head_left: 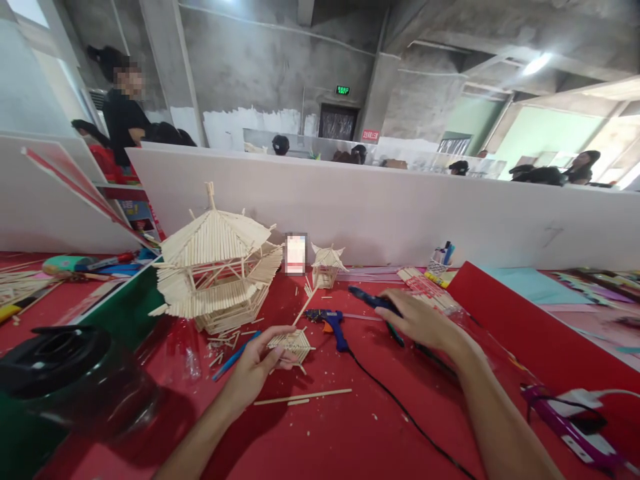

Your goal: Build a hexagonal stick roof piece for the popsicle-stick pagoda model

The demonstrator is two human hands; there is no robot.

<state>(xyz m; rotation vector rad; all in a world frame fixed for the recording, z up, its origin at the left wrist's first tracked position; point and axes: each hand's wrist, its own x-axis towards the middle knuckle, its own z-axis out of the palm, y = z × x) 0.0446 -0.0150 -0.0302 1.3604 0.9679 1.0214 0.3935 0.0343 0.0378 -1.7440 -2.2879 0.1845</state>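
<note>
My left hand (pixel 265 357) is closed round the left side of a small lattice piece of wooden sticks (pixel 295 343). My right hand (pixel 407 310), farther right, is on a dark blue-handled tool (pixel 367 298), its fingers over the handle. Between the hands lies a blue glue gun (pixel 334 323) with a black cable. Behind my left hand stands a large pavilion model of sticks (pixel 215 267). A smaller pavilion model (pixel 327 265) stands near the white partition. Loose sticks (pixel 303 397) lie in front of the lattice piece.
A dark bottle (pixel 75 380) stands at the left on the red table (pixel 320 443). A purple power strip (pixel 570 423) lies at the right, by a red divider (pixel 545 327). A pen holder (pixel 440 260) stands by the white partition (pixel 390 217). Several people are beyond it.
</note>
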